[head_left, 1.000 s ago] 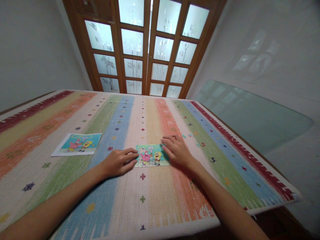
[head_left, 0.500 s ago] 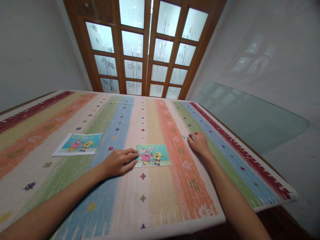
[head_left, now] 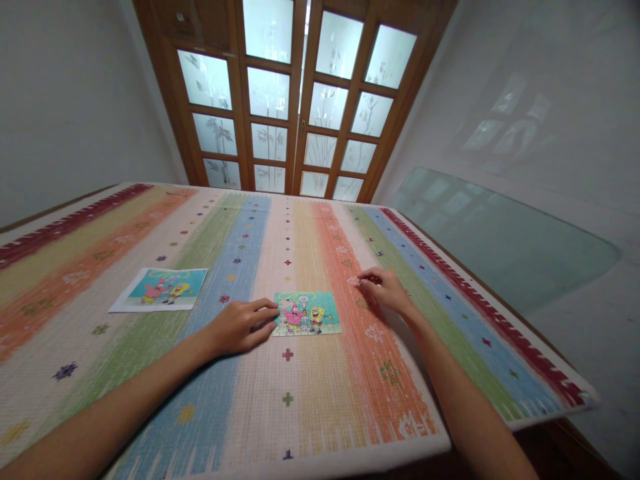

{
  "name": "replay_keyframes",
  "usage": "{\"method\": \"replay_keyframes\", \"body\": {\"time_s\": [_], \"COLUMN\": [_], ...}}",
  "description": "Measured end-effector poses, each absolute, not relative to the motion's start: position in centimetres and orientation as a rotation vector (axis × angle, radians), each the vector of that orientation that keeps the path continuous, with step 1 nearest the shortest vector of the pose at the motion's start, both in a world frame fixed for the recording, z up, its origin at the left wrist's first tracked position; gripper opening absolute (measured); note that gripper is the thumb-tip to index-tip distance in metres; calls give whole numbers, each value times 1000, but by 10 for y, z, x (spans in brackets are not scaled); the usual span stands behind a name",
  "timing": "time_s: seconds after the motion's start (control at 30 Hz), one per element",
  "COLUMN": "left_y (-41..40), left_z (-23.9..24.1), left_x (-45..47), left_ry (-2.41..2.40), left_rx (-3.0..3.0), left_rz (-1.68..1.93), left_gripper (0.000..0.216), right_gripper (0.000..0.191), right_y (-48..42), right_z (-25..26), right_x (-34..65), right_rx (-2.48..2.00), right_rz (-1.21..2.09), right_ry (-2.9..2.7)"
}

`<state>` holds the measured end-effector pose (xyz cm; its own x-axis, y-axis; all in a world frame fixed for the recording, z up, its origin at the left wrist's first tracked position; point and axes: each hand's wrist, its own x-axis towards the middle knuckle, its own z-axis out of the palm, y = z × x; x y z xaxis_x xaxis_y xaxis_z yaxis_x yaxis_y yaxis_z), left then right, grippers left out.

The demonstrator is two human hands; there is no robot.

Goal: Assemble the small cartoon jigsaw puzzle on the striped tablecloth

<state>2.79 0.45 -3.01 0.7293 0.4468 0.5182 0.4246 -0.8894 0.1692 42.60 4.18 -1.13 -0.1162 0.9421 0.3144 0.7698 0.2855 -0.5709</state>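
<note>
striped cloth, small cartoon puzzle
left hand flat, released, touching the puzzle's left edge; right hand pinched, holding what i cannot tell.

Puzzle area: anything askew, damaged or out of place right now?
Nothing stands out. The puzzle lies flat with the left hand at its edge; the right hand rests on the striped mat just beside it. The reference picture lies flat farther left.

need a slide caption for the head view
Left hand steadies a cartoon puzzle on a striped mat; right hand rests beside it.
</note>
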Motion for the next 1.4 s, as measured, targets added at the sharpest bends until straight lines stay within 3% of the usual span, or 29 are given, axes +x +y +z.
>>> {"method": "replay_keyframes", "body": {"time_s": [0.23, 0.67, 0.93, 1.2, 1.4], "left_y": [4, 3, 3, 3, 3], "left_z": [-28, -28, -28, -29, -29], "left_x": [28, 29, 28, 28, 29], "left_ry": [736, 741, 747, 749, 757], "left_rx": [2897, 2863, 2847, 2862, 2859], "left_rz": [874, 881, 862, 878, 872], "left_gripper": [26, 25, 26, 26, 26], "right_gripper": [18, 27, 29, 52, 58], "right_y": [9, -12, -18, -22, -23], "right_z": [-11, 0, -4, -14, -17], "right_x": [342, 341, 334, 313, 302], "right_rx": [-1093, -806, -841, -998, -1029], "right_rz": [654, 257, 196, 140, 145], "right_ry": [-2220, -2433, -2586, -2593, -2601]}}
